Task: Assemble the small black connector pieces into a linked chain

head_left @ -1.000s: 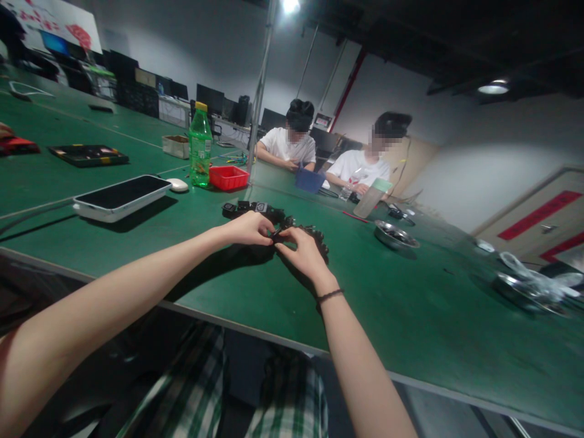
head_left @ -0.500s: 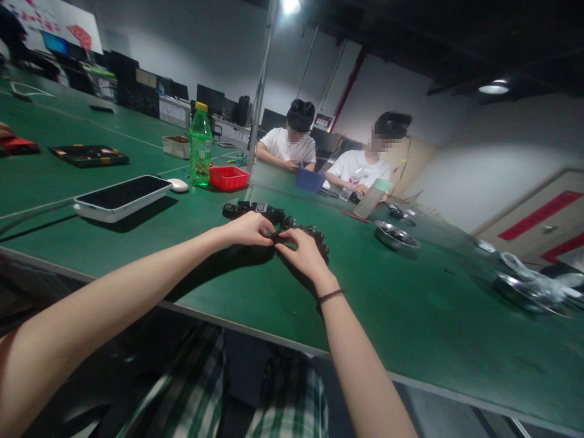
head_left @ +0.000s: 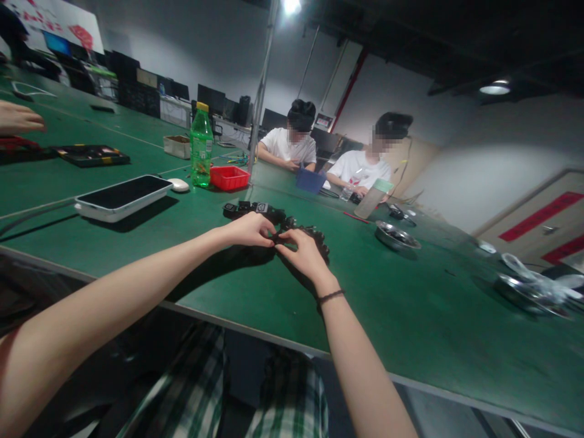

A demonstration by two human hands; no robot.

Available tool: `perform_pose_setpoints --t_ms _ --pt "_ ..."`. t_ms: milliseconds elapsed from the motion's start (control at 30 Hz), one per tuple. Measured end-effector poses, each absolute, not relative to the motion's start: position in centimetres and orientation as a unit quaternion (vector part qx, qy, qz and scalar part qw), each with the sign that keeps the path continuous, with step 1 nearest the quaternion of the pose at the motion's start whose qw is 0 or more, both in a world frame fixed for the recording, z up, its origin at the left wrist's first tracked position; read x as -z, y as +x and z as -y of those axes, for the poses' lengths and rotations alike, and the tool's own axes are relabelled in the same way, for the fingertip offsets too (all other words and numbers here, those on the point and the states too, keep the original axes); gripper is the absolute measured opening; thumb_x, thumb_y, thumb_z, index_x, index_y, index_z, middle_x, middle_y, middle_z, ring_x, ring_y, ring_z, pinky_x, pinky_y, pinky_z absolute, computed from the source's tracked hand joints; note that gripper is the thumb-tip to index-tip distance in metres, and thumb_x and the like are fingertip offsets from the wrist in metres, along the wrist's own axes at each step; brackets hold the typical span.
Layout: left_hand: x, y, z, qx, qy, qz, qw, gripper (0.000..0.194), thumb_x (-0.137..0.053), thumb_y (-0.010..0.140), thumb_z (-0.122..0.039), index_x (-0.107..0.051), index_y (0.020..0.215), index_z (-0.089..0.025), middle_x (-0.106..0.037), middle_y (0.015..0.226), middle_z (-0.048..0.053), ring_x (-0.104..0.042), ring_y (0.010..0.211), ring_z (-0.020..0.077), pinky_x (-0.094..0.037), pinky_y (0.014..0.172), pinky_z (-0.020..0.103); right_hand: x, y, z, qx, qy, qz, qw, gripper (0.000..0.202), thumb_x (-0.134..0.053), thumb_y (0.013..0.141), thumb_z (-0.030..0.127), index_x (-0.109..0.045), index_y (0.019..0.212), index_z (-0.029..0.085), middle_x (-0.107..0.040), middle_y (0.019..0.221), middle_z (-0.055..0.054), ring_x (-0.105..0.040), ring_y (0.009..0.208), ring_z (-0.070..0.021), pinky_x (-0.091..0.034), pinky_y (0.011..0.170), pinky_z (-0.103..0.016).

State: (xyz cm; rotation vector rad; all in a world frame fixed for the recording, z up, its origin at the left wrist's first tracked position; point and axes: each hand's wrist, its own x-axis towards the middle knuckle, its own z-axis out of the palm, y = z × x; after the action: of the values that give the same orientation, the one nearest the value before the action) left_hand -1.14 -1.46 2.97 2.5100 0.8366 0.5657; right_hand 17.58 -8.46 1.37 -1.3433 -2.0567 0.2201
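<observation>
My left hand [head_left: 249, 229] and my right hand [head_left: 303, 252] meet over the green table [head_left: 219, 286], thumbs and fingers pinched together at a small dark piece [head_left: 276, 236]. Its kind is too small and covered to make out. Just behind my right hand lies a curved row of black knobbly parts [head_left: 319, 236], partly hidden by that hand. Beyond my left hand sits a group of black blocky pieces [head_left: 235, 210], one bearing a pale round mark.
At left are a white-framed tray [head_left: 123, 198], white mouse [head_left: 179, 185], green bottle [head_left: 201, 146], red bin [head_left: 229, 177] and black case [head_left: 89, 154]. Metal bowls [head_left: 396, 236] stand right. Two people in white shirts sit opposite; another person's hand [head_left: 20, 117] is far left.
Another person's hand has come into view at the far left, above the red object. Both of my hands keep nearly the same place and pinch.
</observation>
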Motion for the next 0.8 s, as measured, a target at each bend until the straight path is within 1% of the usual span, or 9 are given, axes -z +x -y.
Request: perform_pose_setpoints --t_ms 333,533,800 --pt "-2.88 -1.07 1.33 -0.198 0.907 -0.299 0.220 0.034 -0.061 0.069 -0.031 -0.074 0.093 -0.011 -0.068 0.064 0.002 -0.059 0.057 0.0134 -0.035 0.051 0.019 -1.36 17.57 8.45 -0.083 -0.515 0.788 0.326 0.014 -0.065 0.079 0.018 -0.064 0.093 0.016 -0.067 0.097 -0.007 -0.063 0.092 -0.0199 -0.050 0.088 -0.037" --pt "-2.95 -1.07 1.46 -0.204 0.905 -0.295 0.227 0.031 -0.061 0.067 -0.029 -0.074 0.089 -0.012 -0.064 0.059 0.000 -0.055 0.053 0.0118 -0.032 0.049 0.019 -1.21 17.64 8.34 -0.084 -0.511 0.789 0.330 0.015 -0.064 0.079 0.019 -0.064 0.094 0.017 -0.067 0.097 -0.007 -0.064 0.092 -0.0199 -0.051 0.088 -0.037" --pt "-2.95 -1.06 1.48 -0.192 0.904 -0.300 0.238 0.035 -0.061 0.068 -0.031 -0.073 0.094 -0.010 -0.067 0.063 0.001 -0.057 0.055 0.0129 -0.034 0.050 0.020 -1.13 17.63 8.30 -0.086 -0.514 0.787 0.331 0.017 -0.064 0.079 0.019 -0.062 0.095 0.017 -0.067 0.099 -0.007 -0.064 0.092 -0.0201 -0.051 0.089 -0.038"
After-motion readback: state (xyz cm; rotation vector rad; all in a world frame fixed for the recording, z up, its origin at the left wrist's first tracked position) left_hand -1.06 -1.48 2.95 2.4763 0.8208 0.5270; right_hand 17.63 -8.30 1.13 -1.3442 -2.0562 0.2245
